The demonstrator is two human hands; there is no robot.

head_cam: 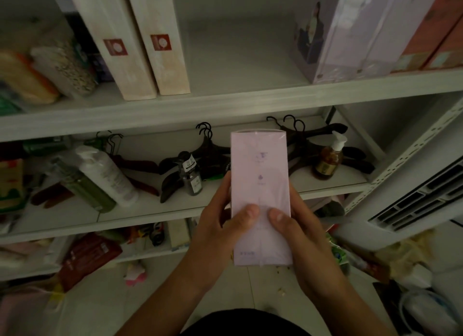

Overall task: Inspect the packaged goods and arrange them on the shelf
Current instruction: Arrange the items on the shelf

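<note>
A tall pale pink box [260, 175] wrapped in clear film stands upright in front of me, its printed face toward the camera. My left hand [220, 225] grips its left side with the thumb on the front. My right hand [298, 230] grips the right side, thumb also pressed on the front. The box is held in front of the middle shelf [150, 210] of a white rack.
The upper shelf [225, 97] carries two white boxes [140, 42] at left and a lilac box [350, 30] at right, with a gap between. Hangers [315, 135], bottles [105, 175] and a pump bottle [329, 158] lie on the middle shelf. A white appliance [413, 198] stands right; the floor is cluttered.
</note>
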